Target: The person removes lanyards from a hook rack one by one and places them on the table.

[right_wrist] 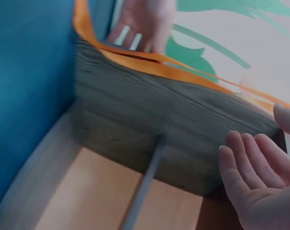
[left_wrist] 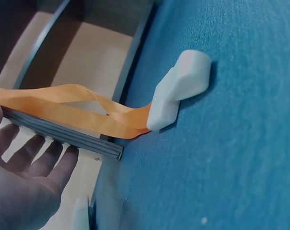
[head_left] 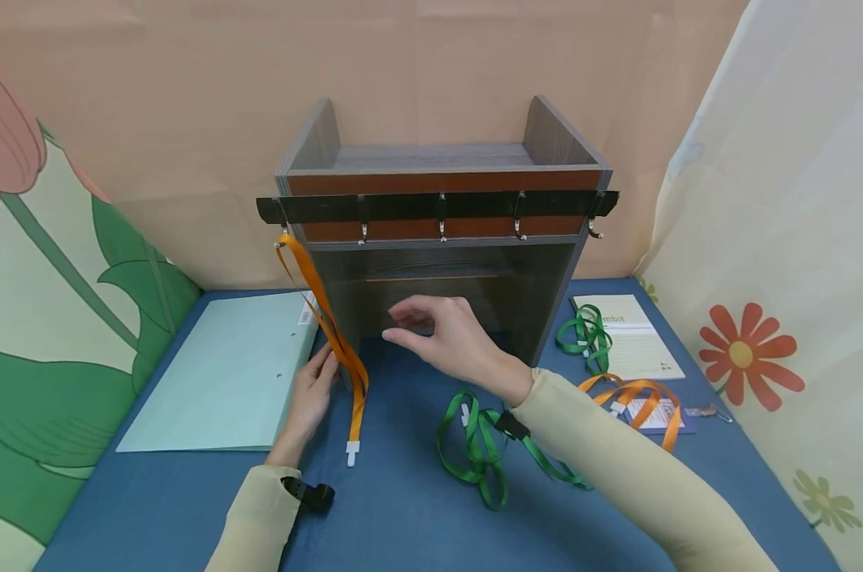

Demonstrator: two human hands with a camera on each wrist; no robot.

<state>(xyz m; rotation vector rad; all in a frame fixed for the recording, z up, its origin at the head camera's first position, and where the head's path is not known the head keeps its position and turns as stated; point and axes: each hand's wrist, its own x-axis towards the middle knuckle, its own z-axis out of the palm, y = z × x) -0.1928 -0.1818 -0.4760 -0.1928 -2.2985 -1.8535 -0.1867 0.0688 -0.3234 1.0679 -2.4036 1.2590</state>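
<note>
Head view: orange lanyard (head_left: 331, 334) hides left hand (head_left: 310, 397) fingertips.

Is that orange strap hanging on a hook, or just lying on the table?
Hanging. The orange strap loops over the leftmost hook of the shelf's hook rail and drapes down; only its white clip rests on the blue table.
</note>
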